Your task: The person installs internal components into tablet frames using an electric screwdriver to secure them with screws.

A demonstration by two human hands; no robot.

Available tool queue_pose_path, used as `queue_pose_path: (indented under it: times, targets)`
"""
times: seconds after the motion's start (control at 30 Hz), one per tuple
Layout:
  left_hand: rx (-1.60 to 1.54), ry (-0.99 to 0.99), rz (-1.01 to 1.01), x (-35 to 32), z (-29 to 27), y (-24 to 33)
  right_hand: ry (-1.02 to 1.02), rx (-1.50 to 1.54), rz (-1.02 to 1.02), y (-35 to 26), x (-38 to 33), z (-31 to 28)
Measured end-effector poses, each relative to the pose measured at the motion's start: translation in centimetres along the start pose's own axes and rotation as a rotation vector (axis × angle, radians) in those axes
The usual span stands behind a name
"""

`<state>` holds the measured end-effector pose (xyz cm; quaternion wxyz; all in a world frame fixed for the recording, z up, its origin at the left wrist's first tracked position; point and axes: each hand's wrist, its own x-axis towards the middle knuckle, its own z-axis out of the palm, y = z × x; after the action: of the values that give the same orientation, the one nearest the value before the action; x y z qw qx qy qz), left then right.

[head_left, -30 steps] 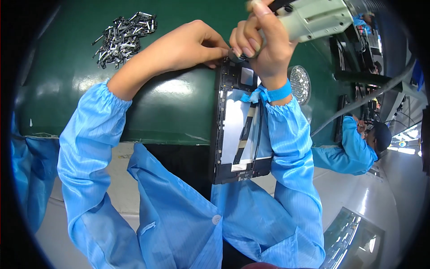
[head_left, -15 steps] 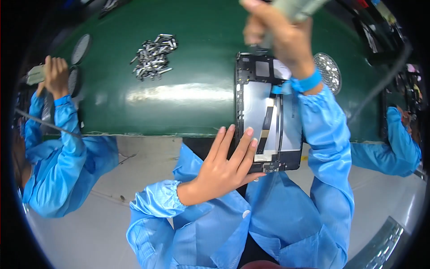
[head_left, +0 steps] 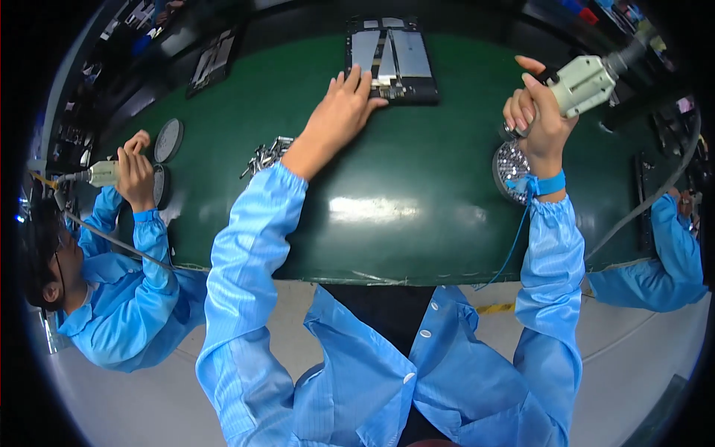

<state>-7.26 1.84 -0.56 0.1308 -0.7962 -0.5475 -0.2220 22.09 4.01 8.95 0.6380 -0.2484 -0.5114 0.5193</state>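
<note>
An opened tablet [head_left: 409, 63], dark-framed with silver panels inside, lies toward the far side of the green table. My left hand [head_left: 339, 112] rests at its near left corner, fingers stretched along the edge and the thumb at the near side. My right hand [head_left: 540, 119] is wrapped round a pale grey-green electric screwdriver [head_left: 585, 86], a cable leaving its back end. The screwdriver's front end is just above a round dish [head_left: 505, 173] of small shiny screws; its tip is hard to make out. A blue wrist strap sits on my right wrist.
A pile of small metal parts [head_left: 264, 155] lies partly behind my left forearm. Another open device [head_left: 212, 63] stands farther left. At left a co-worker holds a similar screwdriver [head_left: 103, 173] near two round dishes [head_left: 169, 140]; another person's sleeve [head_left: 659, 257] shows at right.
The tablet has moved from the table's near edge to the far side, with my left hand at it. My right hand has shifted right with the screwdriver, over the screw dish.
</note>
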Motion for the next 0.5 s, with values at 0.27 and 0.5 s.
queue_pose_path:
  times: [0.27, 0.5]
  targets:
    - [-0.119, -0.149, -0.152, 9.2, 6.1, -5.8, 0.144, 0.023, 0.031, 0.1, -0.2, -7.4]
    - [0.152, 0.177, -0.122, 5.8, 5.6, -4.4, -0.016, 0.094, 0.139, 0.0, -2.2, -6.1]
